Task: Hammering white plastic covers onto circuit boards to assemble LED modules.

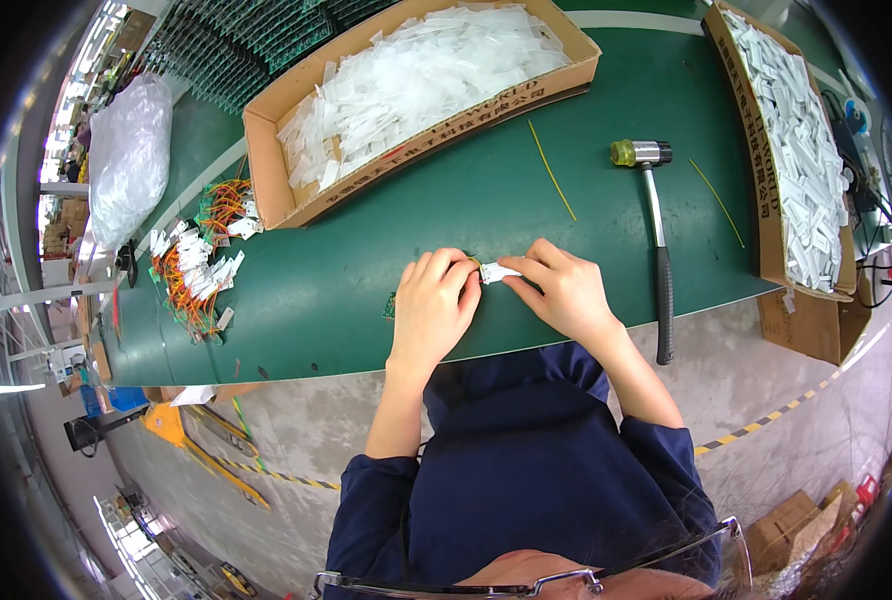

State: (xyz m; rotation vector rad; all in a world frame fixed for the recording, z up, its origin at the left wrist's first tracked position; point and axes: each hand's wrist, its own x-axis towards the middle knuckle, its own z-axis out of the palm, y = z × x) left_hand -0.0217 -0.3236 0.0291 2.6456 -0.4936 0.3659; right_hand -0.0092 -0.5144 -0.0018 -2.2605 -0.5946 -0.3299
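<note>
Between both hands' fingers (511, 268) lies a small white connector (496, 272).

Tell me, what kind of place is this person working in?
Most likely an electronics assembly workshop. On the green workbench sit cardboard boxes of small white plastic parts, a pile of coloured wire harnesses and a mallet; both hands hold a small white connector.

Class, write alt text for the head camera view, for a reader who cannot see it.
Two bare hands, left hand and right hand, pinch a small white connector over a green table. A hammer lies to the right, between two cardboard boxes of white parts.
</note>
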